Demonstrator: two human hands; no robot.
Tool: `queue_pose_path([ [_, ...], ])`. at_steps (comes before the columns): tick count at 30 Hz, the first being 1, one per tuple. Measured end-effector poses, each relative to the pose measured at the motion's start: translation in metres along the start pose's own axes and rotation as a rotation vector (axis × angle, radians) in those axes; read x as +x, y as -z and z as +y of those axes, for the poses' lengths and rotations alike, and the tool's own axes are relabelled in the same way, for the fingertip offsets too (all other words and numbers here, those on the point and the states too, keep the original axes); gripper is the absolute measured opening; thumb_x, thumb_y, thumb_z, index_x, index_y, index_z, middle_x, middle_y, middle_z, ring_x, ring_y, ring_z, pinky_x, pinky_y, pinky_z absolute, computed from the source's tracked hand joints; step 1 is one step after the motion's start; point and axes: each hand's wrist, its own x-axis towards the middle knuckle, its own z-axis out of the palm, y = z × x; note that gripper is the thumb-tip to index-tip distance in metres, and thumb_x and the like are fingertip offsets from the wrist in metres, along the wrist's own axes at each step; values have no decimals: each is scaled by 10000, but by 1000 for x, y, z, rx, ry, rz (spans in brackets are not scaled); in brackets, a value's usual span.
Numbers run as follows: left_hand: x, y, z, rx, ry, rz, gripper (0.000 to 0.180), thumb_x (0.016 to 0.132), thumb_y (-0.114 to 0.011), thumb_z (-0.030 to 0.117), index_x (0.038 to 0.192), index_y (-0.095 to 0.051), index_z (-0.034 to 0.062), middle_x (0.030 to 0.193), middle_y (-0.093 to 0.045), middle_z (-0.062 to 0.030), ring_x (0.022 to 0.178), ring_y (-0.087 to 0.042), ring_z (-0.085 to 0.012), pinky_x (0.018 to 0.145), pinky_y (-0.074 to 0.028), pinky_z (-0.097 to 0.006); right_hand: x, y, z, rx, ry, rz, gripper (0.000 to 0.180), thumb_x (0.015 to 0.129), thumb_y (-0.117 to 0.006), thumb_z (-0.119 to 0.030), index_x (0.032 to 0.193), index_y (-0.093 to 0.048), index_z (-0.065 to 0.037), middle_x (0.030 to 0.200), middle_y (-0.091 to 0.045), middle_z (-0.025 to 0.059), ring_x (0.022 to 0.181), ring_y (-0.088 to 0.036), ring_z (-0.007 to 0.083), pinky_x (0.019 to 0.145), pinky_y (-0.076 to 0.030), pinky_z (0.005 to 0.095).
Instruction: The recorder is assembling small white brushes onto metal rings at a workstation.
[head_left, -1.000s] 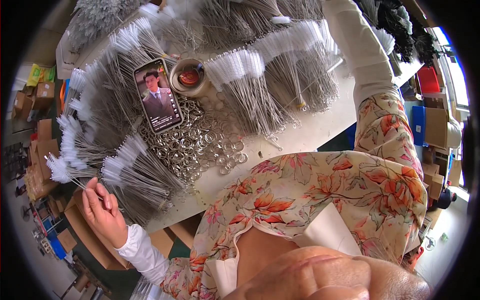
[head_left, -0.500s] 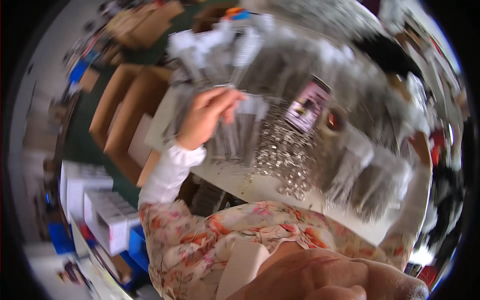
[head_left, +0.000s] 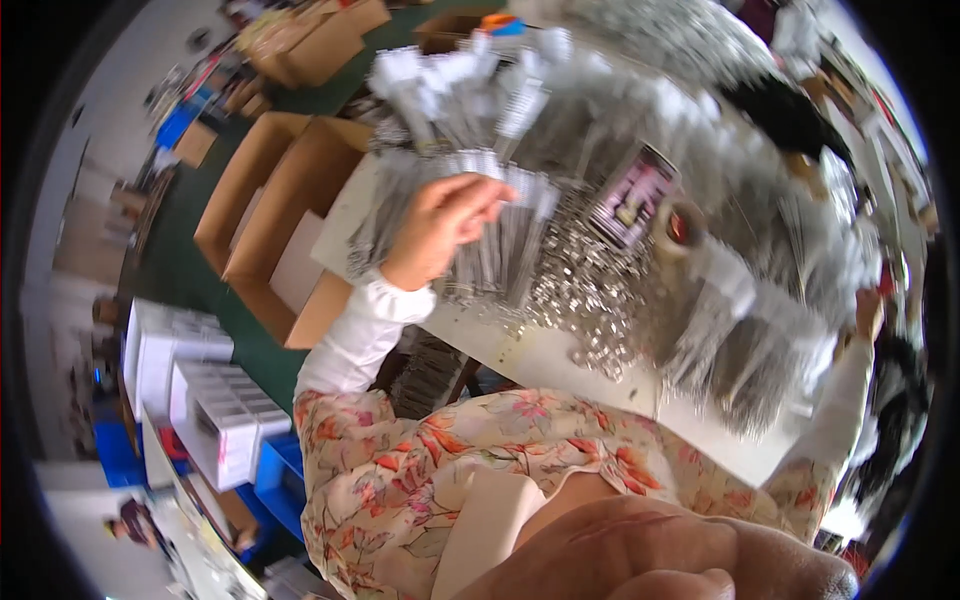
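While blurred, head view: whole frame smeared.
Left hand (head_left: 445,228): fingers curled, pinching thin white-tipped metal rods (head_left: 500,235) over the worktop (head_left: 520,350).
Right hand (head_left: 868,312): far edge, grip cannot be told.
Loose metal rings (head_left: 590,300): heaped mid-worktop.
Phone (head_left: 632,197): beside the rings.
Cardboard boxes (head_left: 270,215): floor, left.

Workshop: cardboard boxes (head_left: 275,215), worktable (head_left: 520,350) heaped with metal parts (head_left: 585,300)

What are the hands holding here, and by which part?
Left hand rests fingers on a bundle of thin metal wires; blur hides any grasp. Right hand is too blurred to tell.
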Motion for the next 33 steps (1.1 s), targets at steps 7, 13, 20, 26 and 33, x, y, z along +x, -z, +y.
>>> queue_pose_path([
  [7, -11, 3, -6, 337, -180, 156, 248, 957, -441, 170, 969, -568, -42, 726, -418, 6, 562, -296, -50, 479, -260, -182, -11, -32, -122, 282, -306, 210, 222, 791, -602, -273, 796, -652, -56, 751, -644, 148, 703, -628, 261, 626, -476, 380],
  [13, 3, 3, -19, 129, -14, 231, 281, 960, -442, 201, 984, -541, -61, 690, -382, -1, 562, -289, -55, 474, -238, -190, -26, 13, -102, 949, -632, 571, 76, 720, -692, -126, 715, -695, -51, 560, -613, 59, 478, -559, 152, 475, -442, 289],
  [20, 14, -1, -16, 178, -11, 268, 291, 957, -453, 230, 973, -539, -47, 686, -404, 1, 550, -317, -39, 453, -248, -178, -35, 22, -105, 688, -436, 515, 87, 697, -723, -101, 757, -712, -40, 570, -623, 40, 485, -557, 99, 478, -448, 272],
  [26, 24, 7, -19, 182, 21, 265, 296, 958, -451, 241, 977, -536, -43, 696, -413, -3, 550, -323, -39, 447, -249, -175, -31, -4, -86, 585, -585, 655, 180, 722, -732, -204, 809, -714, -48, 683, -669, 124, 608, -646, 183, 594, -501, 327],
  [33, 24, 12, -21, 170, 28, 219, 273, 959, -473, 241, 1050, -519, -13, 712, -445, 10, 541, -347, -26, 433, -280, -160, -43, -16, -68, 273, -855, 368, 312, 746, -688, -346, 845, -686, -50, 800, -667, 179, 735, -666, 272, 675, -507, 366],
])
